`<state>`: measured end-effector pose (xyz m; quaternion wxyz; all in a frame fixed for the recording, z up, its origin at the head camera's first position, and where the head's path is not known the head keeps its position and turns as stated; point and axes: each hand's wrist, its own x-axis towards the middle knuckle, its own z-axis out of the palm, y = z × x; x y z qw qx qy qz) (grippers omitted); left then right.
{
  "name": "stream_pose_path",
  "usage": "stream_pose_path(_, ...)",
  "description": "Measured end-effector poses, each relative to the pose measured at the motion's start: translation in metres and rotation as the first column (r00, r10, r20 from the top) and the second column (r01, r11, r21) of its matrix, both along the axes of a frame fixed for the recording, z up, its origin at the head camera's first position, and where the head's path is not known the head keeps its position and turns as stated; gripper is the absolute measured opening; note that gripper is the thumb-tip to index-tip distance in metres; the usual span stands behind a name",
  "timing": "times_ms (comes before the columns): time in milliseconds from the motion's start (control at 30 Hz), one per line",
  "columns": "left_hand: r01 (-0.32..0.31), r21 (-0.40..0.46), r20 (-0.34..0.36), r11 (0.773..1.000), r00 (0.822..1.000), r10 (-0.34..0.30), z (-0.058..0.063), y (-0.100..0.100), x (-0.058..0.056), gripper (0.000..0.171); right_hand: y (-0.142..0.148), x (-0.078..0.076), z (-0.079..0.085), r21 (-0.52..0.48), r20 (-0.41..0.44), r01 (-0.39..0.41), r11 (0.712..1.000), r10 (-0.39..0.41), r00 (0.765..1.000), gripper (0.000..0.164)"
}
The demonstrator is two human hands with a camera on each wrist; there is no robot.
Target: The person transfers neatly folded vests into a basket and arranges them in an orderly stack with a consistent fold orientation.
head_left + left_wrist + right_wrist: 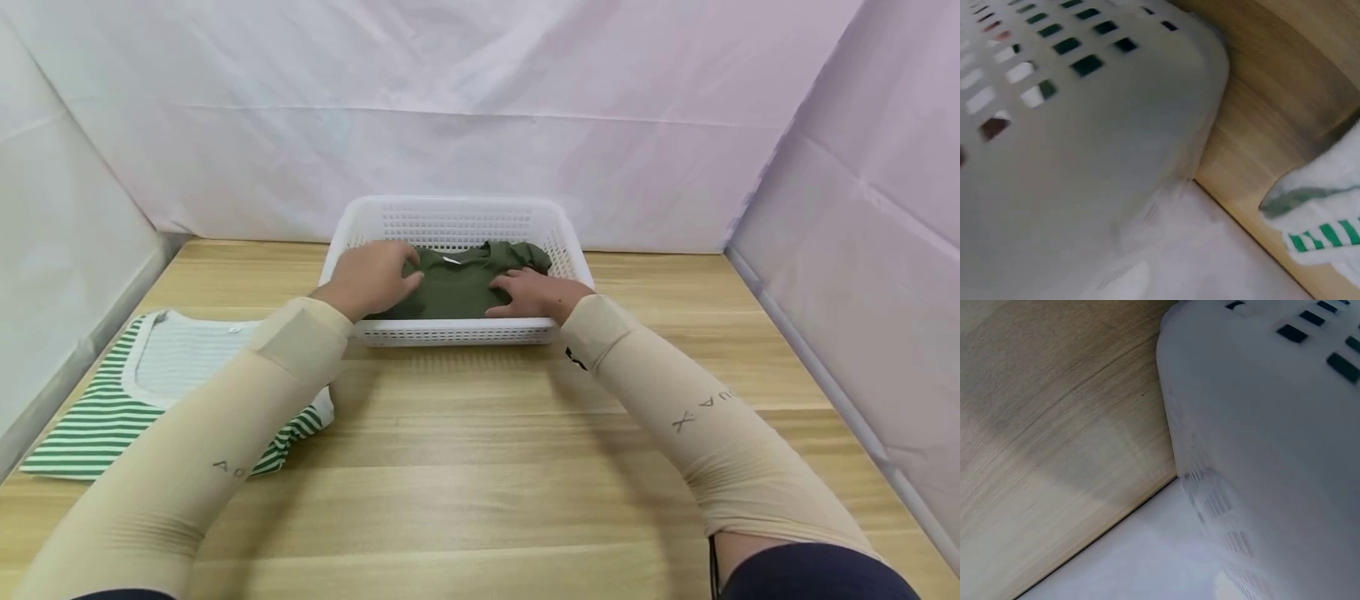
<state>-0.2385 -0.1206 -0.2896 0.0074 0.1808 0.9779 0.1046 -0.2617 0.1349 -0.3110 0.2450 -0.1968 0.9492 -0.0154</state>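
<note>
A dark green shirt [457, 287] with a white neck label lies folded in a white plastic basket [461, 334]. My left hand [375, 275] reaches over the basket's left side, thumb and fingers apart at the shirt's left part. Over the right side comes my right hand [536, 293], its fingers spread and resting on the shirt. Both wrist views are mostly filled by the basket's perforated wall, and the hands do not show there.
A green-and-white striped shirt [97, 417] lies on the wooden table [450, 467] at the left, partly behind my left forearm. White sheeting [465, 158] stands behind the basket and along both sides of the table.
</note>
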Motion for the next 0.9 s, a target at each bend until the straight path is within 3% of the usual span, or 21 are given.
stream_pose_path(100,0.001,0.096,-0.157,0.995,0.987,0.015,0.005,-0.006,0.017,0.028,-0.003,0.0,0.0,0.004,0.002,0.004,1.0,-0.004,1.0,0.071)
stream_pose_path(167,0.032,0.152,-0.288,0.988,0.958,0.014,0.004,-0.014,0.031,0.022,-0.004,-0.002,0.0,0.01,-0.003,-0.001,1.0,0.001,1.0,0.072)
stream_pose_path(233,0.094,0.188,-0.435,0.978,0.9,-0.003,0.001,-0.026,0.046,0.018,-0.006,-0.003,0.001,0.012,-0.009,-0.007,1.0,0.007,1.0,0.071)
stream_pose_path(367,0.204,0.15,-0.658,0.967,0.751,-0.057,-0.001,-0.057,0.072,0.018,-0.009,-0.006,0.004,0.014,-0.018,-0.021,1.0,0.021,1.0,0.071)
stream_pose_path(400,0.214,0.132,-0.687,0.968,0.723,-0.066,-0.001,-0.066,0.076,0.018,-0.01,-0.007,0.005,0.012,-0.018,-0.021,1.0,0.021,1.0,0.071)
stream_pose_path(433,0.215,0.112,-0.699,0.97,0.711,-0.077,-0.001,-0.074,0.08,0.018,-0.01,-0.007,0.006,0.013,-0.019,-0.022,1.0,0.022,1.0,0.071)
stream_pose_path(467,0.206,0.095,-0.692,0.974,0.717,-0.084,-0.001,-0.082,0.084,0.017,-0.01,-0.007,0.006,0.014,-0.021,-0.025,1.0,0.025,0.999,0.071)
stream_pose_path(500,0.192,0.082,-0.673,0.978,0.734,-0.088,-0.001,-0.09,0.087,0.015,-0.011,-0.007,0.007,0.016,-0.023,-0.027,1.0,0.027,0.999,0.07)
stream_pose_path(567,0.153,0.055,-0.587,0.987,0.804,-0.092,-0.002,-0.105,0.092,0.013,-0.011,-0.007,0.009,0.021,-0.027,-0.032,0.999,0.032,0.999,0.07)
stream_pose_path(667,0.106,-0.005,-0.357,0.994,0.929,-0.101,-0.005,-0.123,0.097,0.013,-0.011,-0.007,0.009,0.025,-0.031,-0.036,0.999,0.036,0.999,0.07)
stream_pose_path(733,0.094,-0.046,-0.177,0.995,0.979,-0.101,-0.009,-0.133,0.099,0.013,-0.012,-0.006,0.009,0.024,-0.027,-0.034,0.999,0.035,0.999,0.07)
stream_pose_path(800,0.104,-0.066,-0.012,0.992,0.994,-0.105,-0.014,-0.14,0.101,0.01,-0.012,-0.006,0.008,0.024,-0.024,-0.032,0.999,0.032,0.999,0.071)
stream_pose_path(900,0.142,-0.038,0.177,0.989,0.975,-0.133,-0.023,-0.145,0.102,0.008,-0.011,-0.006,0.007,0.023,-0.021,-0.025,0.999,0.026,0.999,0.071)
